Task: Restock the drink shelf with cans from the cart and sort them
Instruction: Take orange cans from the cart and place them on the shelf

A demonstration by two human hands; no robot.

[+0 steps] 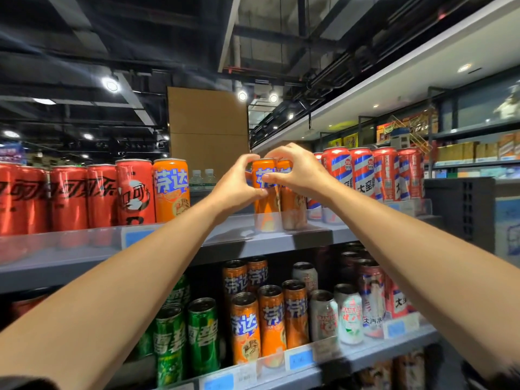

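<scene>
On the top shelf (270, 243), near its front edge, two orange cans (266, 204) stand side by side, the left hand (236, 184) wrapped around the left one and the right hand (298, 175) closed over both from the right. To seat them well, I judge both should slide together, upright and labels forward, towards the lone orange can (171, 190) beside the red cola cans (69, 198), closing the bare gap. Right of the pair stand red-and-blue striped cans (363, 173); the lower shelf (365, 358) holds green cans (202, 333), more orange ones (270, 319) and pale cans (349, 313).
</scene>
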